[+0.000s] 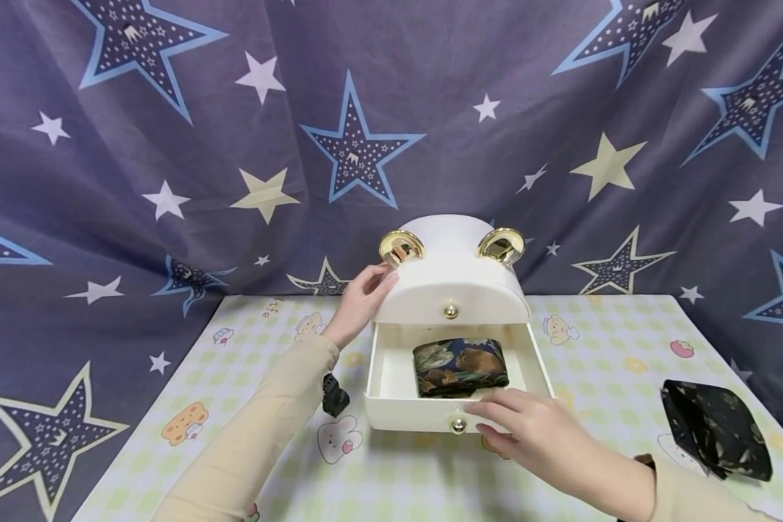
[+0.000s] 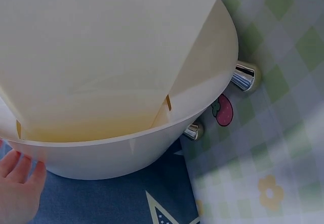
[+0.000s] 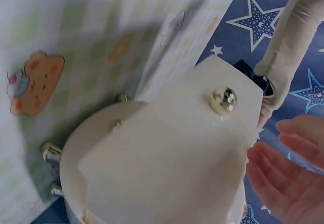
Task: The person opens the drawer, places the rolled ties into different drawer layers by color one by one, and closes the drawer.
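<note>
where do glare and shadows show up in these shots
Head view: glints on the gold ears and drawer knob, soft shadow on the tablecloth; left wrist view: dim overall, broad shadow across the tablecloth; right wrist view: bright highlight on the drawer knob, shadow on the tablecloth.

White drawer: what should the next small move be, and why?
Probably a gentle inward push on the drawer front with the right hand: that hand is at the front, beside the lower gold knob, the patterned item lies inside, and the left hand rests against the white case, which should help steady it.
</note>
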A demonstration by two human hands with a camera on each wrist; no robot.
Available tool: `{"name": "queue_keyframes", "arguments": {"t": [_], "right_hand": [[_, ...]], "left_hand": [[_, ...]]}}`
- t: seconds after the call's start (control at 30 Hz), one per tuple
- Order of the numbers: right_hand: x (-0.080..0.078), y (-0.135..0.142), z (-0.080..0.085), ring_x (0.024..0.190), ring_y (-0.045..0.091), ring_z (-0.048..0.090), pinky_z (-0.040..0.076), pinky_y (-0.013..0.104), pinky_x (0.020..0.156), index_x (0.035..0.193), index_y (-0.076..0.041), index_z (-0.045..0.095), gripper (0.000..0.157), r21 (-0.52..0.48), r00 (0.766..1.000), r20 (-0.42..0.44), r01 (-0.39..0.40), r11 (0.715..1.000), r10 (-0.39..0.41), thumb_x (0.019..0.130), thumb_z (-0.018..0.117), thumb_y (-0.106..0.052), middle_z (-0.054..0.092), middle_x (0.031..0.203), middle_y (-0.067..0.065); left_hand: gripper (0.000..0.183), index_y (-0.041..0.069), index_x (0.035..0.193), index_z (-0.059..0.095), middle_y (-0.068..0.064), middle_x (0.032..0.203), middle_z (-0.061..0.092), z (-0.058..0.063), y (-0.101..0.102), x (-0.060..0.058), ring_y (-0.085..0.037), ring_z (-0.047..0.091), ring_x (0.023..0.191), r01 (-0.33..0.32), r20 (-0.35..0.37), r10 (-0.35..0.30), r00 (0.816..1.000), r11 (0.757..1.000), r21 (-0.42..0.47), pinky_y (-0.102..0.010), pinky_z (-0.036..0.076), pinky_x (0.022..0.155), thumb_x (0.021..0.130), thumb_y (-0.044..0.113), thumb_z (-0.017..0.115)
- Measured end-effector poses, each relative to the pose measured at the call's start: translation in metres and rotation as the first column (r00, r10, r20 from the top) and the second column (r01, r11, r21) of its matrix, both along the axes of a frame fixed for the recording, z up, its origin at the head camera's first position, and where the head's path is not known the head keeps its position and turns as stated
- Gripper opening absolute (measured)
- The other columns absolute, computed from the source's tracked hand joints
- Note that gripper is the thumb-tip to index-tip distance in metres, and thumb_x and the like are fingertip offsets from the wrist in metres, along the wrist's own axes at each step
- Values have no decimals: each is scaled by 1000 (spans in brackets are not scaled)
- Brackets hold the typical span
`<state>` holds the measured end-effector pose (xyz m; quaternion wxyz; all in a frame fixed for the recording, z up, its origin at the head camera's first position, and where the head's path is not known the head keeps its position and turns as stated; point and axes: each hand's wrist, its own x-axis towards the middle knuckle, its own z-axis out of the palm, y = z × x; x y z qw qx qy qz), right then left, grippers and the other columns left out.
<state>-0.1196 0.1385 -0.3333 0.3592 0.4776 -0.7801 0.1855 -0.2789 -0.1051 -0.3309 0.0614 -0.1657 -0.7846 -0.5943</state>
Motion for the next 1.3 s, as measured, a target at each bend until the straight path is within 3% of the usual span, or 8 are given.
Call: {"name": "queue_keyframes", "arguments": {"t": [0.53,0.77,1.0,1.3], "right_hand": [[7,-8,-31,76,15,62,54,27,63,96,-11,66,36,-13,994,20,104,994,-104,96,34,-28,64,88,-3],[0,-9,-41,75,17,62,53,30,63,97,-9,66,38,-31,996,-14,90,995,-90,96,32,-27,64,87,0],[-2,-11,-47,75,16,62,53,28,65,95,-10,66,37,-40,996,6,93,995,-93,96,34,-29,66,86,1],[-4,-17,-50,71,15,63,54,29,64,91,-10,67,38,-71,994,-7,111,991,-111,96,34,-30,67,84,1]], "left_hand": [[34,3,116,52,-10,133,41,0,1,-1,-19,38,123,-17,3,17,1000,1000,-16,-22,31,103,90,26,52],[35,3,117,51,-11,134,41,1,1,-1,-20,38,123,-12,-6,11,1000,1000,-9,-24,31,104,90,26,51],[35,2,117,52,-12,133,41,-1,0,-1,-21,37,124,-10,-8,10,1000,1000,11,-33,29,106,90,24,53],[35,3,116,52,-11,133,42,-1,1,-1,-19,38,123,-20,-4,20,1000,1000,0,-22,31,104,90,25,53]]}}
